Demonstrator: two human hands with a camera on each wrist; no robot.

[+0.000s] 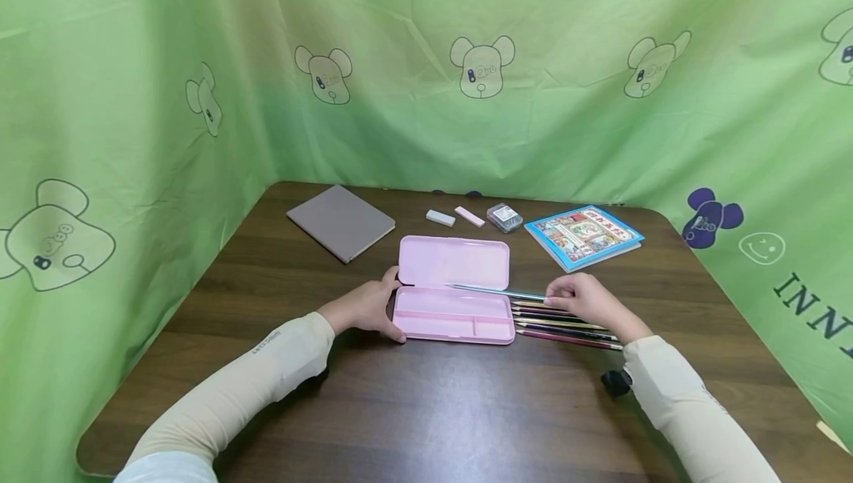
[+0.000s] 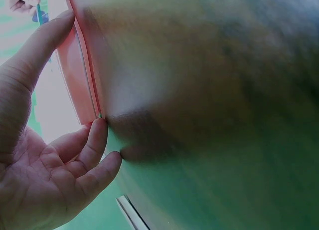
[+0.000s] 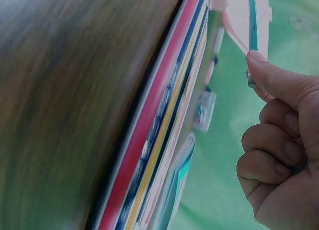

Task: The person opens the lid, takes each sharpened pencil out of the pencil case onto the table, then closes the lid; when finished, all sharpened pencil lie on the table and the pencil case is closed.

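A pink pencil case [image 1: 436, 325] lies with its lid [image 1: 455, 262] folded back on the table. My left hand [image 1: 366, 307] holds its left end, thumb at the front corner and fingers toward the hinge side; the left wrist view shows the thumb [image 2: 47, 43] against the case edge. A teal pencil [image 1: 496, 291] is pinched between the thumb and forefinger of my right hand [image 1: 586, 304]. Its tip reaches over the case near the hinge. Several pencils [image 1: 566, 336] lie side by side right of the case, below that hand; the right wrist view shows a red pencil [image 3: 144, 125] nearest.
Behind the case lie a white block [image 1: 440, 218], a pink strip [image 1: 469, 216] and a small clear box [image 1: 504, 218]. A grey notebook [image 1: 341, 221] is at the back left, a blue-bordered picture booklet [image 1: 585, 236] at the back right. Green printed cloth [image 1: 413, 135] hangs around the table.
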